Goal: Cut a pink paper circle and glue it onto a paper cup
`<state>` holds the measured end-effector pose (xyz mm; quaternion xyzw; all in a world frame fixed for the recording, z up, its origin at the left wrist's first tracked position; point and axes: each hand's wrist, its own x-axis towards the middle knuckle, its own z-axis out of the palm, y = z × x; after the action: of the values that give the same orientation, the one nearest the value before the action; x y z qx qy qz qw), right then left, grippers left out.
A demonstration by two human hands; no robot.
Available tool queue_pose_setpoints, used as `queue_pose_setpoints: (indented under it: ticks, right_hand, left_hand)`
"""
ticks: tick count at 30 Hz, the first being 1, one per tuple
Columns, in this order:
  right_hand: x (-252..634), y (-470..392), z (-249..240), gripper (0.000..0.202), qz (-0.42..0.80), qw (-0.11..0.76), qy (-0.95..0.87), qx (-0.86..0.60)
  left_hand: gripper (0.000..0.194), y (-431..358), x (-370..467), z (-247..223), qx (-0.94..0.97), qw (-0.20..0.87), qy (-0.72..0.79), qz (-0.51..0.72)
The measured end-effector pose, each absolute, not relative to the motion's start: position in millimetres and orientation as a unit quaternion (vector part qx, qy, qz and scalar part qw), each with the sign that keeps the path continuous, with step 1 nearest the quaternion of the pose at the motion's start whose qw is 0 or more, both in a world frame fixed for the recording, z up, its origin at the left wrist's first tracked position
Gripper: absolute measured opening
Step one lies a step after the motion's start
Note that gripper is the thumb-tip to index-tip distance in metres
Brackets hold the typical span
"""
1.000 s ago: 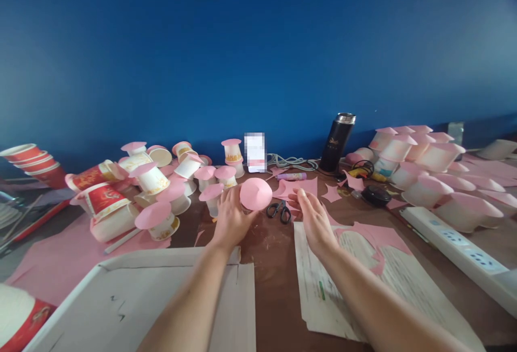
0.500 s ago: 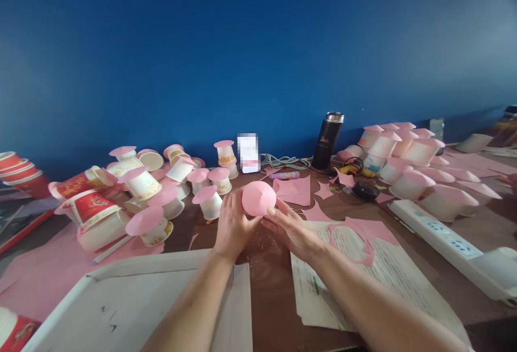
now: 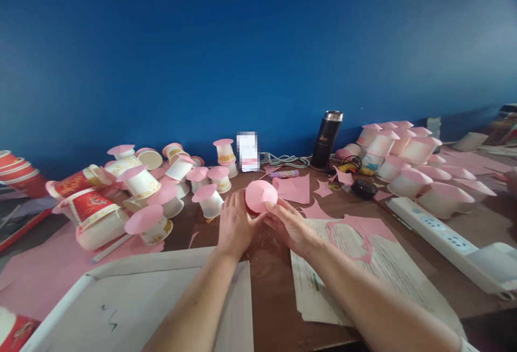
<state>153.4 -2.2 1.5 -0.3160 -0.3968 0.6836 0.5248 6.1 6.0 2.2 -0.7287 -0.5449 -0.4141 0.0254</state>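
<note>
A shallow pink paper cone [image 3: 261, 197] sits between my two hands above the middle of the table, its round face tilted toward me. Under its lower left edge shows a bit of dark red, which looks like a paper cup mostly hidden by the cone and my fingers. My left hand [image 3: 237, 223] is closed round the left side, below the cone. With its thumb on the cone's lower right edge, my right hand [image 3: 288, 227] grips from the other side. Just left of my hands stands an upside-down paper cup [image 3: 211, 205] topped with a pink disc.
Several pink-topped cups [image 3: 139, 185] crowd the left, more cups [image 3: 420, 150] the right. A black thermos [image 3: 326, 139], phone [image 3: 247, 152], glue stick [image 3: 284, 174], pink scraps [image 3: 297, 189], printed sheets [image 3: 323, 298], white box lid [image 3: 161, 298] and power strip [image 3: 436, 239] lie around.
The pink cone has shifted slightly to the right and tilted, and a dark red edge now shows beneath it. Both hands keep their hold.
</note>
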Motion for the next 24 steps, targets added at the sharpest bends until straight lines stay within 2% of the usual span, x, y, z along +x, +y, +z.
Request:
queue_pose_setpoints:
  ticks: [4,8,10,12,15,24]
  right_hand:
    - [154,0,0,0.037,0.677,0.531,-0.393,-0.324]
    - [157,4,0,0.031,0.677,0.553,-0.382,-0.3]
    - [159,5,1,0.027,0.676,0.56,-0.384,-0.286]
    - [160,5,2,0.025,0.673,0.564,-0.386,-0.283]
    - [160,5,3,0.026,0.671,0.565,-0.386,-0.286]
    - [159,3,1,0.05,0.679,0.552,-0.383,-0.296]
  left_hand:
    - [0.061,7,5,4,-0.714,-0.074,-0.54,-0.439]
    - [0.084,8,3,9,-0.635,-0.367,-0.482,-0.48]
    - [0.078,7,4,13,-0.56,-0.507,-0.434,-0.492]
    - [0.066,5,6,17,-0.497,-0.585,-0.404,-0.498]
    - [0.059,1,10,22,-0.445,-0.626,-0.394,-0.505]
    - [0.058,1,11,20,-0.442,-0.623,-0.398,-0.508]
